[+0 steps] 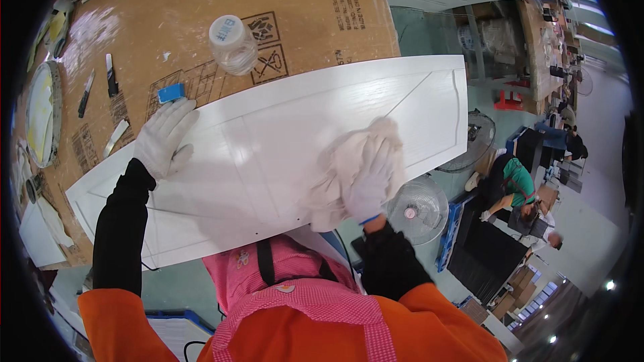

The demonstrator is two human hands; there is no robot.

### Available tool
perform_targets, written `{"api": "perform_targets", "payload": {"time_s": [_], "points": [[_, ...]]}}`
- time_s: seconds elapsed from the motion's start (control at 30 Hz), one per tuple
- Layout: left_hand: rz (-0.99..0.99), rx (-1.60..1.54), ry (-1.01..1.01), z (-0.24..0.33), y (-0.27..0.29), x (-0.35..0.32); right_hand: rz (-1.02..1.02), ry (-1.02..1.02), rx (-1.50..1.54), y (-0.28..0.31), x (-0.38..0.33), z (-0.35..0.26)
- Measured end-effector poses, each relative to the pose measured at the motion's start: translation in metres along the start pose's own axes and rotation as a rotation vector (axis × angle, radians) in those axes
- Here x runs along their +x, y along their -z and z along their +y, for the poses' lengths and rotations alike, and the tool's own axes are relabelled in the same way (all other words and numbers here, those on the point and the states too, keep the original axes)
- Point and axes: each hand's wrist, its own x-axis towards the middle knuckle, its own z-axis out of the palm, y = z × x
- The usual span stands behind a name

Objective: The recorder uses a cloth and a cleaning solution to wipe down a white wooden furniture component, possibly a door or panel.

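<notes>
A long white panel (268, 141) with a curved far edge and grooved lines lies across the cardboard-covered table. My right hand (372, 177), in a white glove, presses a crumpled off-white cloth (345, 161) against the right part of the panel. Gloved in white too, my left hand (163, 137) rests at the panel's far left edge with its fingers stretched out. Just beyond those fingertips is a small blue block (172, 92); whether they touch it I cannot tell. A clear jar with a white lid (231, 43) stands past the panel's far edge.
On the cardboard (174, 0) at left lie two dark-handled knives (111, 75) and a pale scraper (116, 138). A round yellow-stained tray (44, 114) sits farther left. A floor fan (417, 209) stands right of the panel; people (518, 181) work beyond it.
</notes>
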Motion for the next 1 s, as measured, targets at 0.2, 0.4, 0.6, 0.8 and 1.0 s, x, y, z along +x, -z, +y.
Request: {"api": "perform_targets", "payload": {"time_s": [0.2,0.4,0.6,0.8,1.0], "points": [[0.046,-0.009,-0.030,0.000,-0.007,0.016,0.428,-0.126,-0.263,-0.005,0.167,0.153],[0.019,-0.004,-0.003,0.000,-0.003,0.014,0.308,-0.109,-0.400,-0.023,0.137,0.123],[0.001,-0.018,0.008,-0.003,0.000,-0.007,-0.024,0.048,-0.142,0.017,0.029,-0.007],[-0.005,-0.010,-0.026,-0.003,-0.004,0.014,0.345,0.048,-0.507,0.009,0.205,0.168],[-0.008,0.011,-0.005,-0.003,0.005,0.003,0.127,0.146,-0.145,0.023,0.149,0.081]]}}
